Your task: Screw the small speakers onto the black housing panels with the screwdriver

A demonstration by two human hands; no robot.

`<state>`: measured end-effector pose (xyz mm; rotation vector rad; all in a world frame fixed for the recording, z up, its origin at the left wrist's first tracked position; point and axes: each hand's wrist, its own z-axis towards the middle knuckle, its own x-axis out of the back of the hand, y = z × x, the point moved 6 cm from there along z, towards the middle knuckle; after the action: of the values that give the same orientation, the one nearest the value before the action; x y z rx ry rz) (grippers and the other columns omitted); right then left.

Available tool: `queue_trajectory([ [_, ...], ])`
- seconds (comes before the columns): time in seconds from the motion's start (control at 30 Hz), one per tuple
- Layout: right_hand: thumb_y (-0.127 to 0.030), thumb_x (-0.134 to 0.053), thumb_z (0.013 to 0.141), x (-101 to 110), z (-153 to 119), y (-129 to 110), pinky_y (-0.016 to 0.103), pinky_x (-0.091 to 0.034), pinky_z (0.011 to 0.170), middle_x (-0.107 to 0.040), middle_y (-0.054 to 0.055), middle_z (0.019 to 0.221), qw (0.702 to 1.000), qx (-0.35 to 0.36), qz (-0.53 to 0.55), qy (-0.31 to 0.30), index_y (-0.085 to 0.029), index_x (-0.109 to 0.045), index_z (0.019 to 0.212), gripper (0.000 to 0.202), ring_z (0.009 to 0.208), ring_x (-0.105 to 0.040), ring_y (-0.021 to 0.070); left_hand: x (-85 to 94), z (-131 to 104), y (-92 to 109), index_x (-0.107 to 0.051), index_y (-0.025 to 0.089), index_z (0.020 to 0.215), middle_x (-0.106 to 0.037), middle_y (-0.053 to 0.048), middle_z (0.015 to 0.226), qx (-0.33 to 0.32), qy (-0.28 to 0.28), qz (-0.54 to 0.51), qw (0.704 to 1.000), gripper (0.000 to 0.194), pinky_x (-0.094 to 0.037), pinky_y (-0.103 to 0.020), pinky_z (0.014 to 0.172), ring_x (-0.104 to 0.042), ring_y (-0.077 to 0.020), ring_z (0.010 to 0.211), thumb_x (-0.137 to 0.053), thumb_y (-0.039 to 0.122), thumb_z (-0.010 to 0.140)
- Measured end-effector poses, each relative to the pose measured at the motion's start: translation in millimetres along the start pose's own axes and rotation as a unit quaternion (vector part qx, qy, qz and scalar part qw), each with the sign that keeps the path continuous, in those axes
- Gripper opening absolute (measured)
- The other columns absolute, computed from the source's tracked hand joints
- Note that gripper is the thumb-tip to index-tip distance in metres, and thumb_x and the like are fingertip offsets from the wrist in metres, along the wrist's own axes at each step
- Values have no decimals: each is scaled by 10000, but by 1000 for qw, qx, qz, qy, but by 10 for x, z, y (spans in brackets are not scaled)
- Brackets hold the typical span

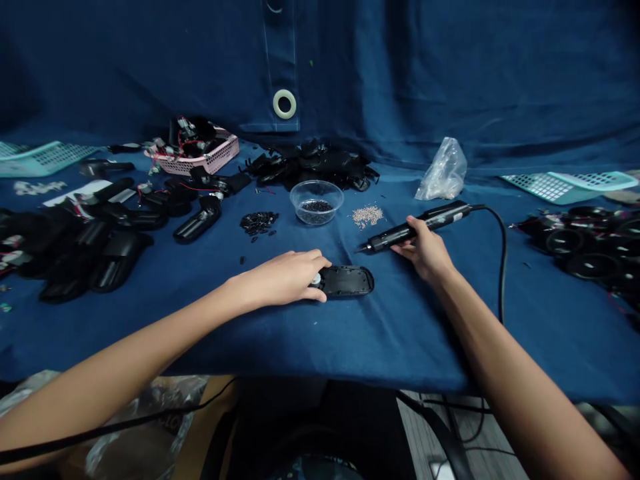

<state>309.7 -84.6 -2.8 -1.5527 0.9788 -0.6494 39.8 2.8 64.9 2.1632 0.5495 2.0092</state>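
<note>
My left hand (pixel 287 279) grips the left end of a black oblong housing (pixel 349 281), which lies on the blue cloth with its hollow inner side up. A small whitish round part shows between thumb and fingers. In my right hand (pixel 425 250) is a black electric screwdriver (pixel 417 225), tilted, its tip pointing left and down above the pile-side of the housing. Beyond the hands stands a clear round bowl (pixel 317 202) with small dark pieces in it. Small silver screws (pixel 367 216) lie right of the bowl, and small black parts (pixel 258 224) lie left of it.
Black handle-shaped parts (pixel 117 260) crowd the left, near a pink basket (pixel 200 162). A black heap (pixel 315 165) lies at the back. Right are a clear bag (pixel 444 170), a teal basket (pixel 570 187), round black parts (pixel 590 243) and the screwdriver's cable (pixel 503 267).
</note>
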Motion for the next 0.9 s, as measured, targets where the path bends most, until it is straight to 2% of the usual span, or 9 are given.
queue_trajectory([
  [0.1, -320, -555, 848, -47, -68, -102, 325, -606, 662, -543, -13, 645, 996, 20, 92, 3, -170, -483, 781, 180, 590, -619, 124, 326, 180, -217, -590, 186, 1180, -616, -55, 1152, -13, 104, -27, 994, 430, -416, -277, 893, -587, -185, 1032, -533, 505, 896],
  [0.17, -310, -561, 833, -90, -108, -221, 324, -603, 641, -559, 2, 668, 986, 20, 165, 23, -174, -484, 804, 159, 625, -637, 145, 603, 415, -463, -605, 159, 1123, -627, -71, 1116, 13, 174, 9, 985, 357, -397, -279, 914, -572, -171, 1027, -453, 431, 949],
  [0.2, -317, -571, 825, -126, -129, -291, 316, -602, 638, -566, 10, 684, 981, 18, 192, 32, -175, -491, 825, 163, 646, -643, 150, 695, 572, -605, -602, 146, 1134, -626, -83, 1125, 41, 170, 42, 984, 332, -378, -296, 939, -555, -180, 1054, -439, 376, 958],
  [0.3, -352, -578, 823, -299, -203, -480, 282, -600, 669, -572, 20, 724, 969, 5, 244, 40, -179, -501, 855, 192, 690, -648, 139, 732, 1091, -977, -656, 127, 1093, -665, -94, 1057, 89, 45, 88, 991, 293, -376, -325, 927, -575, -209, 1006, -597, 291, 856],
  [0.43, -352, -571, 830, -513, -322, -509, 254, -600, 666, -538, 4, 684, 957, -29, 285, 43, -184, -487, 786, 193, 661, -633, 121, 534, 1509, -1226, -738, 118, 858, -702, -66, 798, 100, -95, 78, 987, 276, -422, -271, 738, -597, -178, 715, -799, 247, 621],
  [0.53, -331, -563, 831, -557, -400, -408, 257, -601, 639, -546, 4, 673, 961, -54, 267, 37, -187, -494, 772, 170, 664, -638, 130, 437, 1576, -1274, -739, 107, 805, -708, -73, 794, 92, -124, 71, 985, 167, -423, -259, 693, -578, -153, 665, -749, 181, 656],
  [0.67, -324, -586, 817, -493, -457, -365, 249, -595, 577, -536, -14, 622, 966, -40, 253, 35, -175, -498, 750, 186, 574, -592, 116, 431, 1546, -1320, -728, 106, 802, -714, -72, 821, 76, -105, 55, 990, 111, -438, -248, 696, -586, -126, 664, -649, 104, 723],
  [0.8, -312, -601, 813, -451, -469, -397, 246, -594, 568, -527, -28, 603, 966, -20, 256, 37, -171, -489, 755, 189, 552, -580, 111, 519, 1517, -1355, -734, 113, 766, -719, -82, 801, 66, -23, 22, 997, 111, -423, -235, 680, -620, -145, 699, -626, 119, 739],
  [0.9, -329, -588, 827, -451, -459, -390, 255, -600, 590, -541, -22, 617, 966, -23, 256, 34, -175, -484, 765, 196, 578, -602, 118, 644, 1410, -1248, -711, 111, 828, -719, -83, 889, 56, 92, -16, 994, 145, -430, -229, 735, -636, -145, 801, -583, 178, 818],
])
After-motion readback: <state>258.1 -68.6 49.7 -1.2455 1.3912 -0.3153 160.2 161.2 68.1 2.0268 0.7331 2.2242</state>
